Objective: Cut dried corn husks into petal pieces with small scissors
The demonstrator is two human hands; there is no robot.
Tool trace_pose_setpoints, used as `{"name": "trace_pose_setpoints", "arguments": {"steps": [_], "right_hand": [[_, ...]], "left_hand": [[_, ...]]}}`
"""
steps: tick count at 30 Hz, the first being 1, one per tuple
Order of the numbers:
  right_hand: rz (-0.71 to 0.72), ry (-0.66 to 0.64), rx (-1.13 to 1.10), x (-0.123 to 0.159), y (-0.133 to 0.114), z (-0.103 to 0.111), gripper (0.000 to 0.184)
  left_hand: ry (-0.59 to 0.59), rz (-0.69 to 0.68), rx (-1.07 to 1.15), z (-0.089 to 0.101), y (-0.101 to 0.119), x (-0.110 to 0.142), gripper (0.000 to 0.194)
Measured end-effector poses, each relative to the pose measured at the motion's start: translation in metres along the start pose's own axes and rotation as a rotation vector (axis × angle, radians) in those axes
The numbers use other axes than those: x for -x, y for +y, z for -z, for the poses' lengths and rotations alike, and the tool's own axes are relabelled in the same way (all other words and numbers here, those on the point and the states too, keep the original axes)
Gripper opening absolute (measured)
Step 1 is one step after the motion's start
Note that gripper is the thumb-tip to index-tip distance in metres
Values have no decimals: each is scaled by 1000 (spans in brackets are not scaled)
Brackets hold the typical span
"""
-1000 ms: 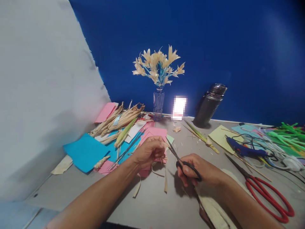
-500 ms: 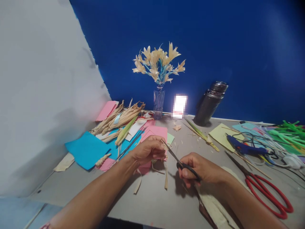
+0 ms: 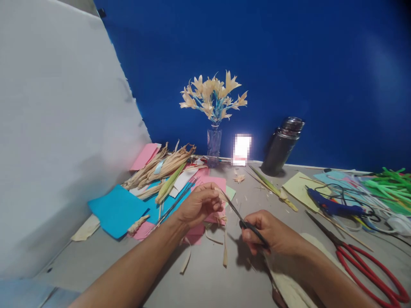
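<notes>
My right hand [image 3: 260, 233] grips black-handled scissors [image 3: 236, 207], its thumb and fingers round the handle loops. The slim blades point up and left, their tips at the fingertips of my left hand [image 3: 204, 203]. That hand is closed in a pinch on a small pale piece of corn husk, mostly hidden by the fingers. Below it, a curled strip of husk [image 3: 225, 250] lies on the table beside another strip [image 3: 185, 262]. Pink paper [image 3: 213, 184] is spread behind my left hand.
Dried corn husks [image 3: 173, 160] and blue paper [image 3: 118, 211] lie left. A vase [image 3: 214, 147] of husk flowers [image 3: 213, 94] and a dark flask [image 3: 282, 147] stand at the back. Right are a blue glue gun [image 3: 334, 203], red-handled scissors [image 3: 362, 261] and green pipe cleaners [image 3: 390, 184].
The scissor blades have come together and the scissors have turned a little in my right hand, tips staying near my left fingertips. The view has tilted slightly up.
</notes>
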State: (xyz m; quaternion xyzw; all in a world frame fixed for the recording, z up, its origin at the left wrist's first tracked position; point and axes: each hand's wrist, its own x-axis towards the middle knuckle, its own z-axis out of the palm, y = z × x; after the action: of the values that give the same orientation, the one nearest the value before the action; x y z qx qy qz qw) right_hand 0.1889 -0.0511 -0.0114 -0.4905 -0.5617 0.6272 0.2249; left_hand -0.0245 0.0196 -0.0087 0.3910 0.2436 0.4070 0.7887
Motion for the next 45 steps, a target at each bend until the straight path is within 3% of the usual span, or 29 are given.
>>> {"name": "trace_pose_setpoints", "arguments": {"steps": [19, 23, 28, 31, 38, 41, 45], "right_hand": [[-43, 37, -85, -1, 6, -8, 40], [52, 163, -218, -7, 7, -12, 35], [177, 393, -440, -9, 2, -18, 31], [248, 483, -414, -9, -1, -21, 31], [253, 599, -248, -13, 1, -24, 33], [212, 547, -243, -13, 0, -23, 33], [94, 292, -135, -12, 1, -18, 37]], "left_hand": [[63, -3, -51, 1, 1, -1, 17], [74, -13, -68, -2, 1, 0, 19], [91, 84, -131, -6, -12, 2, 23], [108, 90, -194, -12, -22, 5, 25], [108, 62, -201, -26, -33, 8, 23], [134, 20, -217, -25, -34, 8, 20], [184, -8, -232, -21, -30, 7, 21]]}}
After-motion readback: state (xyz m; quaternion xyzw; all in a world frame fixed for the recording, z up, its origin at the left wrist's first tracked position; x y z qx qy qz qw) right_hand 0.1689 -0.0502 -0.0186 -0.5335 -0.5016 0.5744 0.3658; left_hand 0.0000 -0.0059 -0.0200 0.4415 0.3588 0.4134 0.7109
